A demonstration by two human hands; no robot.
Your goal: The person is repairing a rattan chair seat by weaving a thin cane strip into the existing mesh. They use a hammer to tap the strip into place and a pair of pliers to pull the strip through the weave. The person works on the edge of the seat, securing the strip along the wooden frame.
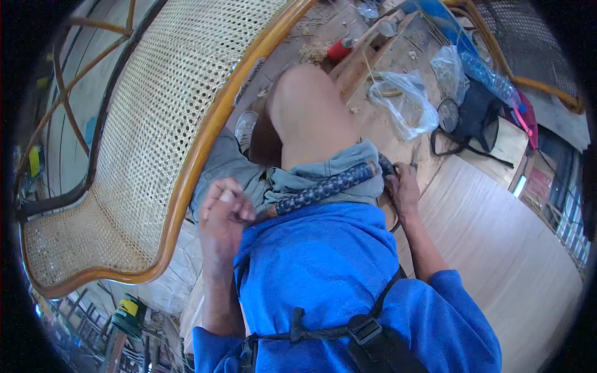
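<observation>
Across my lap lies a curved rattan piece (326, 188) wrapped in a dark, braided-looking strip, with bare tan ends showing at the wrapping. At its right end, my right hand (404, 188) is closed around a dark wrapped part; the fingertips are partly hidden. My left hand (225, 208) is raised near the other end, fingers curled and thumb pressed in. Whatever it pinches, if anything, is too small and blurred to tell. Right beside that hand stands a large chair frame with woven cane mesh (171, 124) and a glossy orange-brown rim.
Clear plastic bags (407, 102), a plastic bottle (491, 79) and a black bag (476, 127) lie to the right, near a pale wood-grain board (491, 230). A red-and-grey cylinder (341, 50) lies beyond my knee. A green bucket (129, 316) sits at lower left.
</observation>
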